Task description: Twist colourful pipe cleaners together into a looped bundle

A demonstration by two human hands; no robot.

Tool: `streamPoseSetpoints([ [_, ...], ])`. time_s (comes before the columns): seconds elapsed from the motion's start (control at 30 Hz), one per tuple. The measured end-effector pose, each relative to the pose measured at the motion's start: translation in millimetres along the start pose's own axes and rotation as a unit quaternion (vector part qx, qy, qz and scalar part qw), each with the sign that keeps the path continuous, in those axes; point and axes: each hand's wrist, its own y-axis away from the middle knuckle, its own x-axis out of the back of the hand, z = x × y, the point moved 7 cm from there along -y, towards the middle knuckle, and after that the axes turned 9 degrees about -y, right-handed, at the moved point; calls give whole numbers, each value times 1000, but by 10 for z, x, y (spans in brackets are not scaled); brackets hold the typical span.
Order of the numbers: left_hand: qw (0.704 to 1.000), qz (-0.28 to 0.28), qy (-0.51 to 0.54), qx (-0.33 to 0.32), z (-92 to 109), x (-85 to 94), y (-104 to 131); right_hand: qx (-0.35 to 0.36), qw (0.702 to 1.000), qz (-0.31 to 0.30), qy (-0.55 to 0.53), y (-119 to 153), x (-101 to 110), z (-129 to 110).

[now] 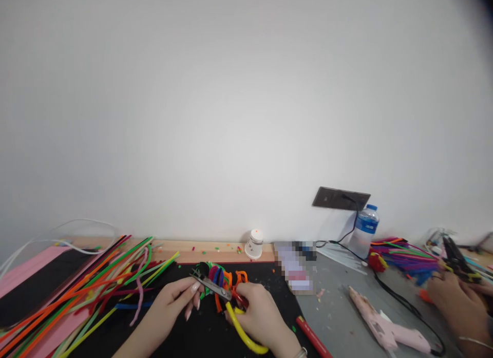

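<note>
My right hand (259,311) is closed around the red handle of a pair of scissors (211,285), whose metal blades point left toward my other hand. A thick yellow curved piece (246,337) runs from near the pivot below this hand; whether it belongs to the scissors I cannot tell. My left hand (181,301) has its thumb and fingers pinched together at the blade tips. What it pinches is too small to make out. Just behind the blades lies a bundle of fuzzy pipe cleaners (217,276) in green, purple, blue and orange, partly covered by the scissors.
Loose pipe cleaners (103,291) spread across the left side. A paper cup (254,244) stands upside down by the wall. To the right are a red stick (311,337), a pink glue gun (385,324) with its cord, a bottle (364,232) and another person's hand (458,304).
</note>
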Motion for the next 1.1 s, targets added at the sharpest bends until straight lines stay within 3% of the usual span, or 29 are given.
streamPoseSetpoints([
  [0.13,992,-62,98,44,-93,-17,12,16,1000,-8,5,-1,5,-18],
  [0.33,963,-93,229,109,-192,-16,140,43,999,-22,4,27,32,-110],
  [0.63,897,-165,397,103,-247,-131,259,105,993,-41,-22,42,33,-250],
  [0.83,860,-219,450,100,-227,-217,333,118,991,-60,-25,66,11,-333],
  [0.97,854,-220,462,95,-168,-215,325,102,993,-50,-32,63,26,-338],
  [1.1,865,-181,459,95,-98,-171,250,50,998,-19,-36,54,68,-265],
])
